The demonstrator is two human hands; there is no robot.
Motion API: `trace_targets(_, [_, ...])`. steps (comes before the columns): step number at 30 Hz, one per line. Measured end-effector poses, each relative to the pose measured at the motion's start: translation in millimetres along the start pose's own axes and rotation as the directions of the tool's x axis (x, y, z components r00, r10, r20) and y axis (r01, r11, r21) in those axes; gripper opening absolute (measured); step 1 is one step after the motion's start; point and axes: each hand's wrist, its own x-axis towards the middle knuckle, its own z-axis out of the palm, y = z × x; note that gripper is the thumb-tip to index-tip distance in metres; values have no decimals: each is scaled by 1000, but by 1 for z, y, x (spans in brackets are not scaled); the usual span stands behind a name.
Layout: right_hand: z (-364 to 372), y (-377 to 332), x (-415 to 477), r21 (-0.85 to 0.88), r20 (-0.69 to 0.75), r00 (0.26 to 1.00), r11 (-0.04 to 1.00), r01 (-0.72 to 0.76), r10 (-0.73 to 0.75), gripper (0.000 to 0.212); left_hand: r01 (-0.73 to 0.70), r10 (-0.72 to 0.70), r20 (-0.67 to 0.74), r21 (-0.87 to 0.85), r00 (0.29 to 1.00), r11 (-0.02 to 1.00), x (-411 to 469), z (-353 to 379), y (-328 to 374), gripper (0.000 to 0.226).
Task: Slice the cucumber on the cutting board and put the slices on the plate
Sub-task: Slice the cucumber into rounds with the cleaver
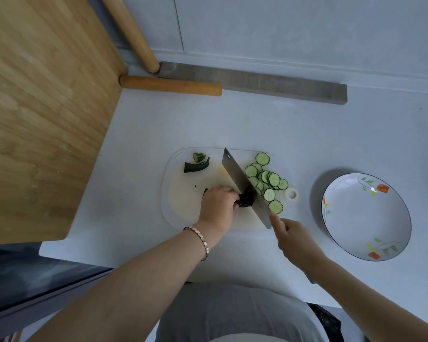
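Gripping the cucumber [245, 200] on the cutting board [183, 201], the person's left hand [216, 206] has its fingers curled down over the dark green stub, near the board's middle. Only the short end of the stub shows past the fingertips, and it touches the flat of the cleaver [242, 183].

The cleaver stands edge-down across the board, running from its far side to its near right corner. The right hand [294, 240] holds it just off that corner. Its fingers are wrapped round the handle, which is hidden beneath them, and the index finger is stretched forward to the heel of the blade.

On the board's right part, on the other side of the blade from the stub, the slices [267, 180] lie in an overlapping heap, with a few lying singly toward the right edge. Two trimmed end pieces [196, 164] sit at the board's far left corner.

The plate [344, 225], white with painted flowers, rests on the counter [257, 124] to the right of the board, apart from it, and holds no slices.

A bracelet [201, 239] circles the left wrist, just off the board's near edge. A large wooden board [42, 107] lies well left of the cutting board. Beyond the cutting board, a rolling pin [169, 85] lies against a grey strip [282, 88].
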Motion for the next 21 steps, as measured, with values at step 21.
trace_targets(21, [-19, -23, -11, 245, 67, 994, 965, -97, 83, 48, -21, 21, -32, -8, 999, 1000, -1, 0, -2, 17])
